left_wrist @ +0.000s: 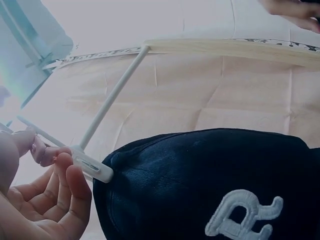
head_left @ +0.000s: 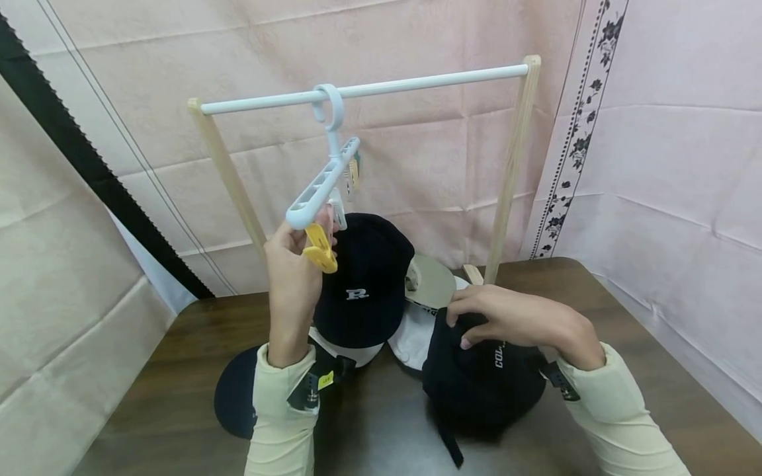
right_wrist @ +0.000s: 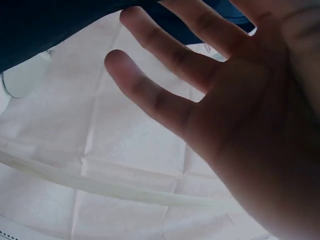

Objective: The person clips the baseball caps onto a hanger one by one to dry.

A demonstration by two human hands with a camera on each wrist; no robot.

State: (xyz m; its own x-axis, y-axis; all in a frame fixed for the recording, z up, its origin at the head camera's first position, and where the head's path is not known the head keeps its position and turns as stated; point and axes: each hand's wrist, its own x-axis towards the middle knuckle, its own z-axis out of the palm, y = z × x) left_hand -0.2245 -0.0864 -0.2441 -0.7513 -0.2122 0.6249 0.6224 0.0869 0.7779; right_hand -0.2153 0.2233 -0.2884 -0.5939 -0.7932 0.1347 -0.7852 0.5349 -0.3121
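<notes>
My left hand (head_left: 296, 285) pinches a pink clip (left_wrist: 44, 152) at the near end of a pale blue hanger (head_left: 321, 188). The hanger hooks over the bar of a rack. A yellow clip (head_left: 320, 248) sits right beside those fingers, and a white clip (head_left: 338, 208) is just beyond. Behind them a navy cap (head_left: 364, 284) with a white letter R stands upright, its crown top close to the white clip. My right hand (head_left: 514, 316) is over a black cap (head_left: 485, 380) with white lettering, fingers loosely bent and apart from the thumb. In the right wrist view its fingers (right_wrist: 155, 97) are spread.
The rack's white bar (head_left: 428, 82) spans two wooden posts. More clips (head_left: 354, 172) hang at the hanger's far end. A beige cap (head_left: 434, 281) and a white cap (head_left: 413, 334) lie between the dark ones. A navy brim (head_left: 235, 393) pokes out by my left sleeve on the brown table (head_left: 155, 396).
</notes>
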